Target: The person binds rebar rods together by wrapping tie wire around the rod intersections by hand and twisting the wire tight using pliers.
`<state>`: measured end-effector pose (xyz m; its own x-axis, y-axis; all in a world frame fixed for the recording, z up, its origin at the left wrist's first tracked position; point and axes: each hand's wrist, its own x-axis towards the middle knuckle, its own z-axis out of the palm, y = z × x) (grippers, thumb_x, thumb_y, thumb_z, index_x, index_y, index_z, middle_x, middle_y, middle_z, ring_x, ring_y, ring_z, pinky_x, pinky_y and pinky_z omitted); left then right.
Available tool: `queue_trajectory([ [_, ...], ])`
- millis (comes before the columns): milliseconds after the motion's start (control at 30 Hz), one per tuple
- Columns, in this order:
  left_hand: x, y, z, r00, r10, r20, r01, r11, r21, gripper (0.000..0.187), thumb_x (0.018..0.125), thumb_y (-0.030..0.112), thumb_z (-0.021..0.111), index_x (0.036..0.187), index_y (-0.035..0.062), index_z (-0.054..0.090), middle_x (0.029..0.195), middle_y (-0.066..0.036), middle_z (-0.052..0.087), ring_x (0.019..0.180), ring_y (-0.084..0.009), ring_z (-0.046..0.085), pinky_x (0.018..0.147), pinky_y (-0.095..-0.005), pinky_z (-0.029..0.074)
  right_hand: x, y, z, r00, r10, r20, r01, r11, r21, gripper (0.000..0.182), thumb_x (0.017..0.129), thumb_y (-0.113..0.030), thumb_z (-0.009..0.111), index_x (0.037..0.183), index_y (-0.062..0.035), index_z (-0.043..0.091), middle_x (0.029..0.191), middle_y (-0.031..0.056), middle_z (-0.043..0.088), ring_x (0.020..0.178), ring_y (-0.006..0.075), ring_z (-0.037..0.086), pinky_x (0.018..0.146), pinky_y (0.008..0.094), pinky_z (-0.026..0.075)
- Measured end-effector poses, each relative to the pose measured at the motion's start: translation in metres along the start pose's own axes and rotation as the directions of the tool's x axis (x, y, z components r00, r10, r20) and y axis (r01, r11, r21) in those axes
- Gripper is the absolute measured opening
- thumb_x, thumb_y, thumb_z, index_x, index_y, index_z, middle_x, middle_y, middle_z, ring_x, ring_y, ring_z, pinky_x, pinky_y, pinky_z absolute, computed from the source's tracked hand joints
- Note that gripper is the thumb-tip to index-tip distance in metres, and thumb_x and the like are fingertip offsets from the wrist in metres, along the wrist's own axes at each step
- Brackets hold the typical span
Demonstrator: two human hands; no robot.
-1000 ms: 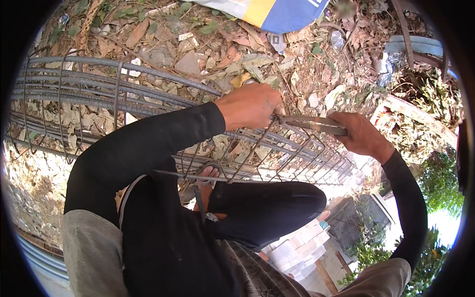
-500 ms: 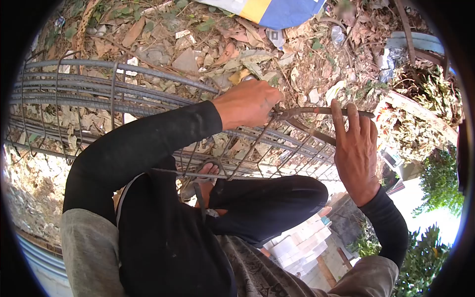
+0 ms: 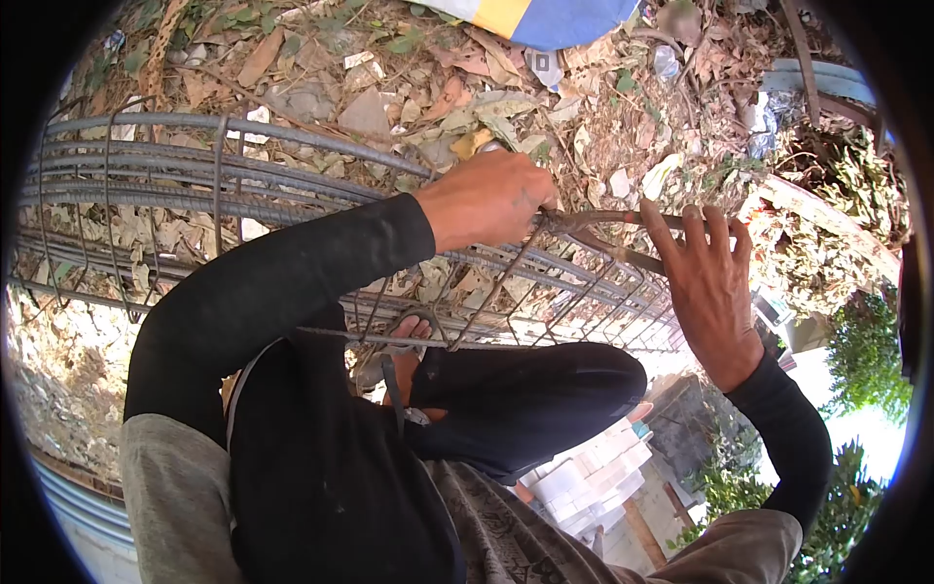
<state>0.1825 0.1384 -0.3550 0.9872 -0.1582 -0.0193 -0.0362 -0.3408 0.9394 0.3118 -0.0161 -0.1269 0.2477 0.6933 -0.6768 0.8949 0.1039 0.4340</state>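
Long grey steel bars with thin square ties form a rebar cage (image 3: 321,145) that crosses the view in front of my body. My left hand (image 3: 489,200) is closed in a fist at the cage's upper bar, beside the jaws of rusty pincers; what its fingers pinch is hidden. The pincers (image 3: 620,217) point their jaws left toward that fist, with two handles extending right. My right hand (image 3: 708,292) is around the handle ends, its fingers over the upper handle and its palm side by the lower one.
Dry leaves and litter (image 3: 365,112) cover the ground beyond the cage. A blue, yellow and white sheet (image 3: 555,21) lies at the top. My bent knee (image 3: 593,384) and sandalled foot (image 3: 409,336) are close to the cage. Pale blocks (image 3: 589,477) are stacked at the lower right.
My right hand has shifted slightly right, with its fingers spread a little more along the handle. The left hand has barely moved.
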Motion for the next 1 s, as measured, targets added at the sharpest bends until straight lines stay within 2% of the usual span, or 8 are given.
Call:
queue_trajectory([
  [167,0.000,0.006,-0.003,0.998,-0.049,0.033,0.050,0.998,-0.032,0.026,0.074,0.001,0.068,0.098,0.0039,0.079,0.089,-0.021,0.075,0.090,-0.0407,0.074,0.079,-0.0505,0.058,-0.001,-0.001,0.003,0.998,0.030,-0.049,-0.031,0.999,-0.024,0.072,0.093,-0.005,0.063,0.159,-0.0290,0.046,0.122,0.0131,0.059,0.120,0.0343,0.056,0.113,0.0698,0.037],
  [367,0.002,0.004,-0.003,0.999,-0.036,0.035,0.036,0.999,-0.014,0.027,0.074,0.000,0.067,0.098,0.0033,0.079,0.090,-0.022,0.074,0.091,-0.0415,0.074,0.080,-0.0509,0.058,0.006,0.008,0.008,0.996,0.074,-0.040,-0.072,0.996,0.053,0.051,0.093,-0.011,0.064,0.143,-0.0204,0.057,0.105,0.0088,0.055,0.104,0.0290,0.056,0.093,0.0513,0.046],
  [467,0.002,0.006,-0.006,0.999,-0.038,0.033,0.039,0.999,-0.023,0.023,0.073,0.000,0.067,0.094,0.0015,0.077,0.089,-0.023,0.074,0.090,-0.0427,0.073,0.079,-0.0510,0.058,0.015,0.020,0.018,0.990,0.007,-0.138,-0.001,0.999,0.043,0.035,0.093,-0.015,0.065,0.127,-0.0170,0.061,0.101,0.0073,0.053,0.096,0.0264,0.053,0.083,0.0438,0.043],
  [667,0.001,0.012,-0.007,0.994,-0.108,0.021,0.109,0.994,-0.011,0.023,0.076,0.001,0.066,0.099,-0.0023,0.071,0.090,-0.024,0.073,0.090,-0.0448,0.072,0.081,-0.0527,0.057,0.083,0.072,0.053,0.913,-0.298,-0.279,0.304,0.952,-0.020,0.020,0.095,-0.023,0.064,0.115,-0.0199,0.062,0.103,0.0055,0.054,0.100,0.0233,0.055,0.088,0.0413,0.048],
  [767,0.002,0.013,-0.010,0.962,-0.217,0.165,0.210,0.976,0.055,0.064,0.085,0.016,0.075,0.146,0.0119,0.059,0.108,-0.016,0.071,0.106,-0.0377,0.066,0.091,-0.0497,0.053,0.145,0.086,0.060,0.774,-0.512,-0.371,0.521,0.849,-0.085,0.023,0.091,-0.027,0.067,0.112,-0.0175,0.062,0.103,0.0072,0.053,0.104,0.0260,0.055,0.094,0.0421,0.048],
  [800,0.001,0.012,-0.009,0.962,-0.207,0.176,0.200,0.978,0.056,0.065,0.085,0.016,0.075,0.148,0.0129,0.058,0.109,-0.016,0.070,0.106,-0.0374,0.065,0.091,-0.0497,0.052,0.160,0.086,0.055,0.723,-0.573,-0.387,0.590,0.803,-0.086,0.023,0.091,-0.027,0.067,0.111,-0.0178,0.062,0.104,0.0071,0.054,0.105,0.0258,0.055,0.095,0.0421,0.048],
  [900,0.000,0.011,-0.011,0.962,-0.195,0.190,0.188,0.981,0.052,0.067,0.087,0.016,0.073,0.151,0.0143,0.055,0.110,-0.017,0.069,0.105,-0.0375,0.064,0.090,-0.0498,0.051,0.176,0.084,0.049,0.743,-0.611,-0.273,0.611,0.786,-0.095,0.019,0.095,-0.029,0.066,0.112,-0.0214,0.065,0.107,0.0035,0.058,0.109,0.0215,0.058,0.095,0.0397,0.051],
  [1000,-0.002,0.019,-0.019,0.959,-0.198,0.204,0.198,0.980,0.021,0.068,0.087,0.015,0.071,0.152,0.0121,0.053,0.104,-0.020,0.069,0.100,-0.0394,0.065,0.087,-0.0503,0.052,0.147,0.082,0.053,0.818,-0.518,-0.251,0.520,0.852,-0.064,0.027,0.094,-0.025,0.068,0.121,-0.0228,0.066,0.109,0.0037,0.060,0.109,0.0217,0.059,0.096,0.0388,0.052],
])
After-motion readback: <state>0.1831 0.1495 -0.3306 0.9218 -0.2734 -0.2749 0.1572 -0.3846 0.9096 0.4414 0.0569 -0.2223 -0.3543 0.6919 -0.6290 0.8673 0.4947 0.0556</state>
